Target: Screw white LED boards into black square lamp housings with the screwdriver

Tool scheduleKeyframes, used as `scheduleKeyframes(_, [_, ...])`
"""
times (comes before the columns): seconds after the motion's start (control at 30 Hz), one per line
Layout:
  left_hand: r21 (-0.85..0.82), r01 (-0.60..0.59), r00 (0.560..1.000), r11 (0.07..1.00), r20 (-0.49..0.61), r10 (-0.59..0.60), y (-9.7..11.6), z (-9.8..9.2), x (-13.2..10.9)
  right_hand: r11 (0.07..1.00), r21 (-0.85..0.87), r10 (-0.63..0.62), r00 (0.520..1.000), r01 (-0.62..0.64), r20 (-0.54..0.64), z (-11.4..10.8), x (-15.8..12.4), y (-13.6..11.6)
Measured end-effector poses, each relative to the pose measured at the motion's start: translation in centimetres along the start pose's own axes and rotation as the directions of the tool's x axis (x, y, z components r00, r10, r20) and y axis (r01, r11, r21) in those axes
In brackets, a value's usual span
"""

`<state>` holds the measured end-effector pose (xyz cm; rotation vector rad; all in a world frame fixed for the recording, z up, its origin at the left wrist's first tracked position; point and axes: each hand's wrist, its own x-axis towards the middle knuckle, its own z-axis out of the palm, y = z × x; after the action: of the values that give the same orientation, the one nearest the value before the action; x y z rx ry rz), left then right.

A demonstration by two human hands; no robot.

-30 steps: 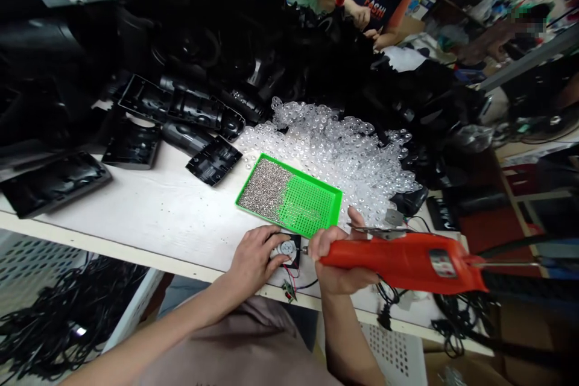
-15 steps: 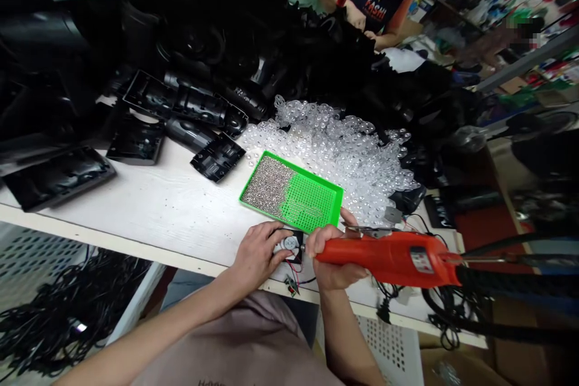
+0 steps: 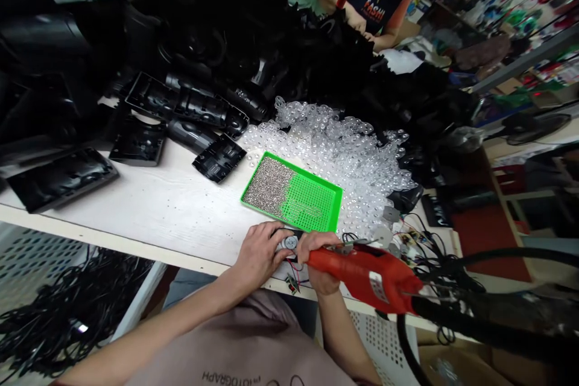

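My right hand (image 3: 320, 265) is wrapped round the front of a red electric screwdriver (image 3: 375, 277), which lies nearly level, its rear end to the right. Its tip is hidden by my fingers, close to a small black part with a grey round disc (image 3: 289, 242). My left hand (image 3: 260, 256) grips that part at the table's front edge, thumb and fingers closed about the disc. Red wires and a small green circuit board (image 3: 292, 283) hang below the part. Just beyond my hands lies a green tray (image 3: 337, 205) with many small screws (image 3: 269, 184) in its left half.
Clear plastic pieces (image 3: 335, 139) are heaped behind the tray. Black plastic shells (image 3: 219, 158) lie on the white table (image 3: 176, 211) to the left. Cables trail at the right. A crate of black cords (image 3: 58, 313) stands below left. Across the table sits another person (image 3: 380, 9).
The screwdriver's rear end has swung down and toward me, and my right hand has shifted slightly left, nearer the part. My left hand has stayed in place.
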<state>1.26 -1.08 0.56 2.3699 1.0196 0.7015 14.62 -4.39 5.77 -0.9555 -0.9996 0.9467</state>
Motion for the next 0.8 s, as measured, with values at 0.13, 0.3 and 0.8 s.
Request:
scheduleKeyframes(0.13, [0.006, 0.006, 1.0, 1.0, -0.009, -0.006, -0.1, 0.1, 0.0, 0.995, 0.044, -0.084, 0.996, 0.085, -0.014, 0.5, 0.5, -0.9])
scheduleKeyframes(0.3, [-0.104, -0.012, 1.0, 0.995, -0.005, 0.011, -0.4, -0.3, -0.1, 0.98, 0.139, -0.123, 0.985, 0.14, -0.123, 0.4, 2.5, -4.5])
scheduleKeyframes(0.8, [-0.347, 0.001, 0.982, 0.938, -0.177, -0.066, 1.8, -3.4, -1.2, 0.946, 0.31, -0.089, 0.995, 0.097, -0.04, 3.0, 2.3, -6.0])
